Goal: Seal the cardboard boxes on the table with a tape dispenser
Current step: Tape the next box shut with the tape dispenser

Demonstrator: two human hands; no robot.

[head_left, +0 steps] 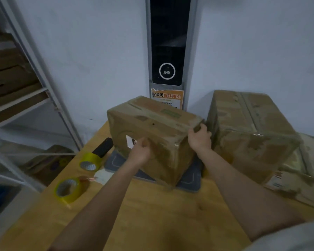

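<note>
A brown cardboard box [152,127] wrapped in clear tape stands tilted on a grey scale pad [190,180] in the middle of the wooden table [152,214]. My left hand [140,151] presses against its near face beside a white label, fingers curled against the cardboard. My right hand [199,138] grips the box's upper right corner. Two yellowish tape rolls lie at the left: one [90,161] near the pad, another [68,189] closer to me. I see no handled tape dispenser.
A larger taped box [250,129] stands right of the held one, with another labelled box [297,178] at the far right. A black flat device [102,147] lies behind the tape rolls. Metal shelving [35,98] with cartons stands left. A dark scanner column [168,60] is on the wall.
</note>
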